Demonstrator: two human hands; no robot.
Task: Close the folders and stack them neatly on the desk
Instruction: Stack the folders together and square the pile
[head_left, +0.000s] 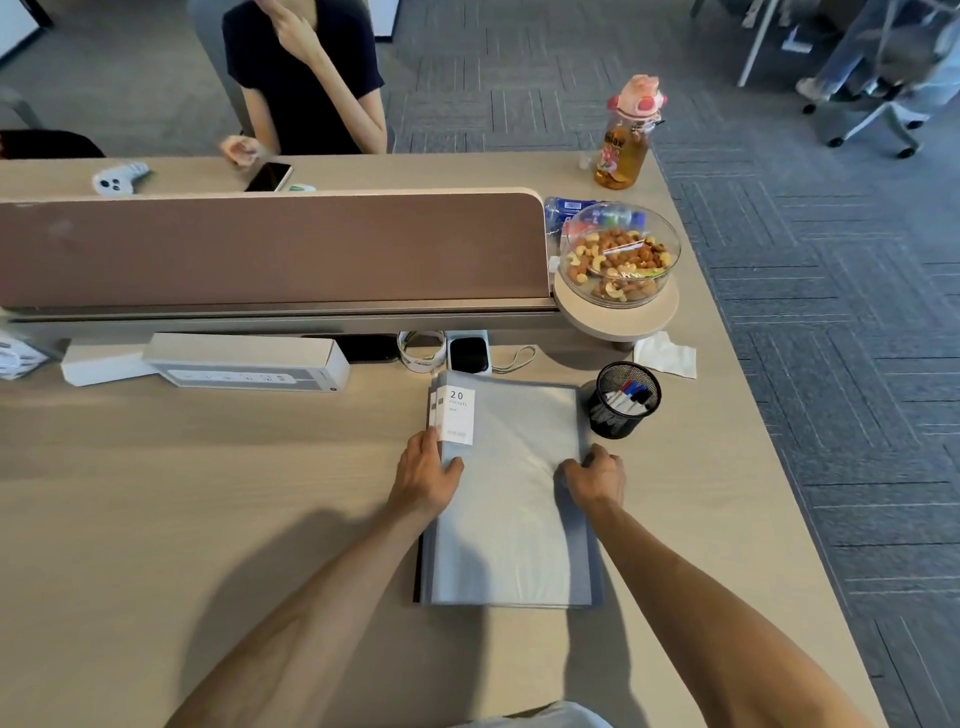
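Observation:
A stack of closed grey-blue folders (511, 499) lies on the desk (208, 493), right of centre, its top one bearing a white "20 pockets" label (457, 415) at the far left corner. My left hand (423, 475) grips the stack's left edge, thumb on the top cover. On the right edge my right hand (595, 475) does the same, fingers curled over the side. Lower folders show only as edges along the left and near sides.
A black mesh pen cup (623, 400) stands just beyond my right hand. A long white box (244, 361), tape roll (421, 351) and small device (469, 353) line the partition (260, 249). A bowl of nuts (621, 254), a bottle (626, 140) and a tissue (665, 353) sit far right. A person (306, 78) sits opposite.

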